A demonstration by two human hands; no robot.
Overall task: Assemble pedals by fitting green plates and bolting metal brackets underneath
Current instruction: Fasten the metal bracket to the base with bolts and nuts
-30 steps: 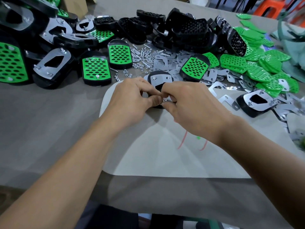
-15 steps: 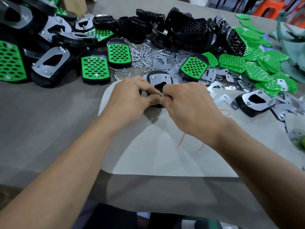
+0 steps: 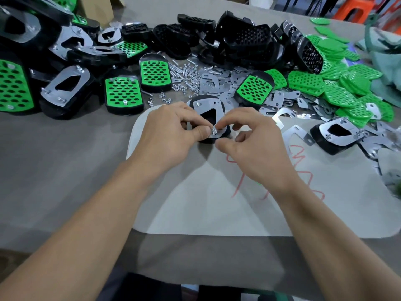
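Black plastic pedal lies underside-up so its flat silver metal bracket faces up; left hand grips it steady while right hand pinches small silver nut, likely threading it.

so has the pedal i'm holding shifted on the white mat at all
No. The pedal still straddles the far edge of the white mat, level with the same green-faced pedal to its left.

A black pedal lies underside up on the desk, a silver metal bracket (dark cut-out at centre) on top, a nut at its near tip.
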